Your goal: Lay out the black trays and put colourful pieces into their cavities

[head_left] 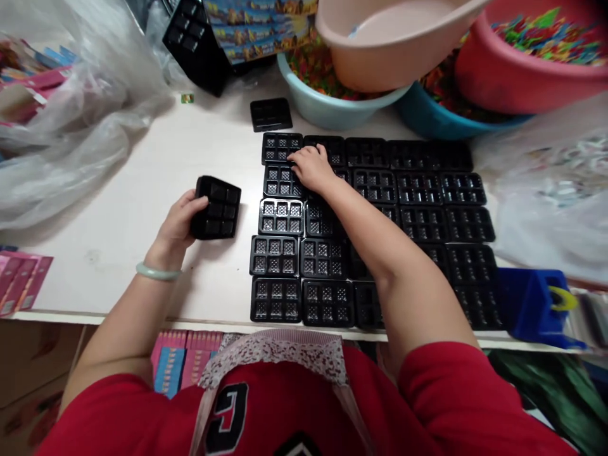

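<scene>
In my left hand (178,221) is a small stack of black six-compartment plastic trays (217,209), tilted up above the bare white table, thumb on its near edge. My right hand (313,168) reaches over rows of matching black trays laid edge to edge. Its fingers are bent and apart, touching around the corner of the upper-left tray (275,149) and the tray below it (280,182). My right forearm hides several trays in the middle of the grid. One separate black tray (270,114) lies beyond the top row.
Behind the grid stand a light blue basin (323,107), a peach basin (375,63), a blue basin (441,120) and a red basin (532,76), with colourful small pieces inside several. A blue tape dispenser (532,304) is at right. Plastic bags (95,107) lie left.
</scene>
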A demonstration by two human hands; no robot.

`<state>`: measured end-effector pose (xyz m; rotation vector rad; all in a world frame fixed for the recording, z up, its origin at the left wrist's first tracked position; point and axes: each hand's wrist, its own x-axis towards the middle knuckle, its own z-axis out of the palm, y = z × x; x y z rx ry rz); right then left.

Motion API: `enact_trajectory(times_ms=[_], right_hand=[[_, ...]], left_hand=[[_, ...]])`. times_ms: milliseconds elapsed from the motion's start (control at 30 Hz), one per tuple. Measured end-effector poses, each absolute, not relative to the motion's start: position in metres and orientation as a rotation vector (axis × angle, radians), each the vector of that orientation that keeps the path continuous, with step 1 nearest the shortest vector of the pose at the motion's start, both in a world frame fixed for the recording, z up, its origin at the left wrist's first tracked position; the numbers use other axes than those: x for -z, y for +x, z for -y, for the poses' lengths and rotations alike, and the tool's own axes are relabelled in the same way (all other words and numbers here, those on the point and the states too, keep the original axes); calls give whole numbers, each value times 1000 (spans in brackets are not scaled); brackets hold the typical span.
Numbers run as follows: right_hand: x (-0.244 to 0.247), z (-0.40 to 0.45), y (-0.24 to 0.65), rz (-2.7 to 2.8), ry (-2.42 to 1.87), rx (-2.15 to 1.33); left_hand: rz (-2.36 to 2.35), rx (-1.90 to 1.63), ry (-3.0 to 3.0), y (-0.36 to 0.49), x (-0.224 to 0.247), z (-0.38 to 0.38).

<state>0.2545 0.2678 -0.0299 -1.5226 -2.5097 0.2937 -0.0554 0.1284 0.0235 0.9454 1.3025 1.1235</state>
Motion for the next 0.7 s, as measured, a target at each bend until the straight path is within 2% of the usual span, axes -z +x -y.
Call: enact_trajectory(times_ms=[267, 533, 700], right_hand=[[29, -267, 252, 2474, -1574, -307], [20, -260, 247, 2452, -1579, -279], [9, -290, 229, 2398, -1592, -290]], left_hand=[[-1178, -1070, 737, -28, -4, -76], [-1196, -1120, 685, -29, -6, -78], [-1235, -1199, 703, -50, -17, -96]])
